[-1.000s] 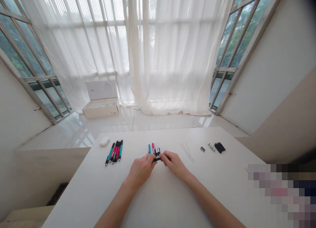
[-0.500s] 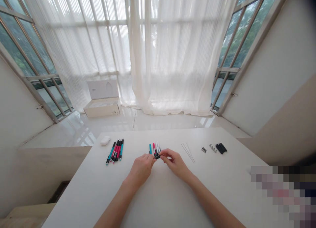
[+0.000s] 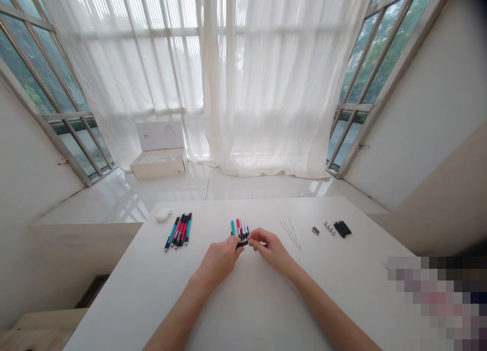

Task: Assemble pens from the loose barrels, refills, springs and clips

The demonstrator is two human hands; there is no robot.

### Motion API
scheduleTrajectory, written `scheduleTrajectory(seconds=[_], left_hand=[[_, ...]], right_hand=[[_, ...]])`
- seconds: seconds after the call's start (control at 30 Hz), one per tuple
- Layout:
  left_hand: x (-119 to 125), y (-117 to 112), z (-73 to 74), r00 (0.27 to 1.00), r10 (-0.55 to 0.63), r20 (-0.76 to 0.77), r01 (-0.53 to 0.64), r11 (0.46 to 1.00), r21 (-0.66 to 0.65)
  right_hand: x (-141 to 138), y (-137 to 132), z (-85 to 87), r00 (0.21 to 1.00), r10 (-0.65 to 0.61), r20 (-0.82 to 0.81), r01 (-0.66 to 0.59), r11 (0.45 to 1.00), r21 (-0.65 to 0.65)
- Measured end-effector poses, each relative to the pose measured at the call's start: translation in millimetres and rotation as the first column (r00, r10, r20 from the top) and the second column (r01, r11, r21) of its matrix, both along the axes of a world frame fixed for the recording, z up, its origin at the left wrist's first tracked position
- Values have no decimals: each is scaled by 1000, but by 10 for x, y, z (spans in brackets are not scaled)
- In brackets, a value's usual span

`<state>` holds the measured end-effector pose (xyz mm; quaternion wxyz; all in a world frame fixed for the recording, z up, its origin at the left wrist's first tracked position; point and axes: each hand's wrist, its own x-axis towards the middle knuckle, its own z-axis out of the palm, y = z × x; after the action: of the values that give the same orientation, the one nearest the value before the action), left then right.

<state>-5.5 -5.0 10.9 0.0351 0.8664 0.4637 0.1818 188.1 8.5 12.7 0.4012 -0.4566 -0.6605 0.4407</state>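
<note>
Black pen part (image 3: 242,244): between the two hands, over the near side of the loose pen barrels (image 3: 239,226) on the white surface (image 3: 243,310); whether it touches the surface, I cannot tell.
Left hand (image 3: 219,258): thumb and forefinger pinch the part's left end.
Right hand (image 3: 271,250): thumb and forefinger meet at its right end, seeming to pinch it or a small piece there; too small to be sure.
Part's long axis: runs mostly left to right, the right end slightly farther from the person; the fingers cover both ends, so which one is the tip cannot be told.
Part's weight and stiffness: probably very light and stiff, likely plastic, not easily broken by finger pressure.
Part's skin: looks smooth, so it may slip or roll; best held by fingertips close to each end, with the axis kept straight.
Barrels' direction: they point away from the person, across the part's line.
</note>
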Motion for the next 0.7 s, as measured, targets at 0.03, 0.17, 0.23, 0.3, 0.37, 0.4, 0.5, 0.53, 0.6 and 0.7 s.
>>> scheduleTrajectory(seconds=[0.03,0.17,0.23,0.3,0.37,0.4,0.5,0.53,0.6,0.7], left_hand=[[0,1,-3,1000,8,4,-8,1000,0],[-4,14,-20,999,-3,35,3,1000,3],[-5,21,-19,999,-21,49,21,1000,13],[-6,22,-1,998,-29,48,28,999,25],[-8,16,32,999,-32,27,31,999,30],[-9,10,51,999,-36,8,36,999,28],[-17,-8,104,997,-57,-56,58,998,18],[-20,-12,114,995,-62,-72,63,998,16],[-24,-16,124,994,-63,-86,64,998,13],[-25,-15,116,995,-54,-81,55,998,6]], right_hand=[[4,-2,11,1000,1,4,-1,1000,8],[22,-17,61,999,-2,33,1,999,35],[32,-19,77,999,-16,43,14,999,35],[45,-15,85,998,-44,48,42,998,39],[59,-7,85,996,-69,50,66,997,48],[66,-3,85,996,-77,52,74,996,55],[84,6,85,993,-94,66,88,993,77],[92,7,86,992,-102,75,96,991,89],[114,13,88,986,-127,104,114,986,119],[183,35,89,967,-169,188,133,972,192]])
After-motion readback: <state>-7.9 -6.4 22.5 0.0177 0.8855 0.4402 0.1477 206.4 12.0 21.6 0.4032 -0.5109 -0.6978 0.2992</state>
